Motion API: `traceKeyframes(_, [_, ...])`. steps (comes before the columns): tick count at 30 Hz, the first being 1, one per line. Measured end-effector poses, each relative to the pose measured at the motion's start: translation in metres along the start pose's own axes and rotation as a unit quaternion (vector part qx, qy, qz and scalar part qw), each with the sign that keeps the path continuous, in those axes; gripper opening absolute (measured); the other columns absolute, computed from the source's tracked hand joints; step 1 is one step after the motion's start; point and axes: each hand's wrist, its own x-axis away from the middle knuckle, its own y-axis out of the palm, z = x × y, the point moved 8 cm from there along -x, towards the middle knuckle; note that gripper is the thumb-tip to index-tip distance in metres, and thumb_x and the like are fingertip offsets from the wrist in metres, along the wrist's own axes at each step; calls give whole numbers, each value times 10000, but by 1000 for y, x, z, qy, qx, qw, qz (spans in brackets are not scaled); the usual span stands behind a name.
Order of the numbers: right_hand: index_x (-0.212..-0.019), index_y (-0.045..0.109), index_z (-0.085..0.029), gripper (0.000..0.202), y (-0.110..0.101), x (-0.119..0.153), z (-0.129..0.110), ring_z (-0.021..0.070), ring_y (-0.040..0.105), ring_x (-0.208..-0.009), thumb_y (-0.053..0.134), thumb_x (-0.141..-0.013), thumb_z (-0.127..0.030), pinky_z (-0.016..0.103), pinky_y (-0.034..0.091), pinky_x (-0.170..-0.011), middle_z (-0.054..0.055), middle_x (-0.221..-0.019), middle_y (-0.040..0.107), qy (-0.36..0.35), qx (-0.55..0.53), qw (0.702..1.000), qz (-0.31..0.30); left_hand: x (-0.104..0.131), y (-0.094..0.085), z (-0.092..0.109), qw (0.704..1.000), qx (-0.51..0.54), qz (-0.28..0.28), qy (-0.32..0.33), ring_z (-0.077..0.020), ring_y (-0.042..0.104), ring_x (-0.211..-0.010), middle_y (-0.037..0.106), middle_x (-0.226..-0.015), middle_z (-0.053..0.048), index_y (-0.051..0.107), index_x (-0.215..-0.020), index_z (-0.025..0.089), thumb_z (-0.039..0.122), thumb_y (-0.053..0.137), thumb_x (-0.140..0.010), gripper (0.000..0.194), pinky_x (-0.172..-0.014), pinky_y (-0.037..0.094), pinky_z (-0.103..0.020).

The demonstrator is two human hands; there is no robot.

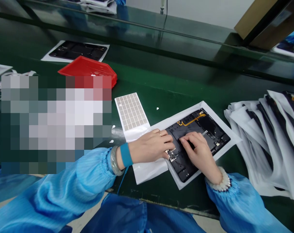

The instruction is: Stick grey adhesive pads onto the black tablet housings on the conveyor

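An opened black tablet housing (186, 166) lies tilted on a white paper sheet (202, 105), its inner side up. An orange flex cable (194, 119) runs along its far part, and a small circuit board (171, 156) shows at its left side. My left hand (152, 145) rests over that left side, fingers curled down beside the circuit board; whatever lies between them is hidden. Above the middle of the housing, my right hand (197, 150) has its thumb and forefinger pinched together. I cannot make out anything in that pinch.
A sheet of small grey square stickers (131, 111) lies left of the housing. Stacked, paper-wrapped parts (256, 129) lean at the right. A red tray (88, 66) and another black housing (76, 50) sit at the back left. White scraps (111, 141) dot the green bench (186, 85); part of the left is pixelated.
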Motion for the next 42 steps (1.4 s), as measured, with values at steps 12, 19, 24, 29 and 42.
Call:
traceKeyframes(12, [-799, 616, -217, 240, 0, -1, 1, 206, 537, -818, 452, -919, -345, 369, 414, -757, 54, -851, 620, 3, 3, 1000, 2, 11, -5, 0, 999, -2, 18, 37, -226, 516, -1015, 574, -1109, -54, 576, -1138, 253, 428, 578, -877, 315, -835, 410, -337])
traceKeyframes(19, [-792, 618, -220, 266, 1, 5, 5, 222, 583, -808, 466, -903, -408, 386, 441, -763, 59, -822, 646, -56, -13, 998, 27, 20, -14, 23, 994, -79, 78, -3, -234, 525, -984, 586, -1035, -108, 565, -1139, 95, 491, 521, -891, 470, -806, 431, -322])
traceKeyframes(24, [-813, 683, -236, 404, 11, 3, 37, 265, 614, -851, 477, -829, -584, 422, 474, -772, 76, -868, 675, -49, -16, 998, 23, 96, -68, -30, 969, -90, 94, -211, -175, 559, -883, 617, -925, -46, 611, -954, 166, 131, 452, -913, 168, -796, 436, -283])
traceKeyframes(29, [-830, 706, -248, 440, 22, 4, 68, 299, 626, -889, 494, -774, -629, 480, 495, -819, 89, -914, 684, -14, -16, 1000, -5, 223, -100, -118, 855, -106, 138, -489, -203, 590, -885, 636, -910, -74, 632, -950, 148, 169, 496, -895, 148, -782, 450, -305])
traceKeyframes(42, [-872, 675, -233, 356, 14, -30, -71, 219, 652, -847, 536, -796, -551, 292, 529, -732, 70, -899, 685, -37, -100, 979, -173, 249, -116, -115, 826, -9, 315, -468, -130, 544, -695, 568, -769, -6, 533, -801, 155, 153, 497, -833, 48, -661, 438, -234])
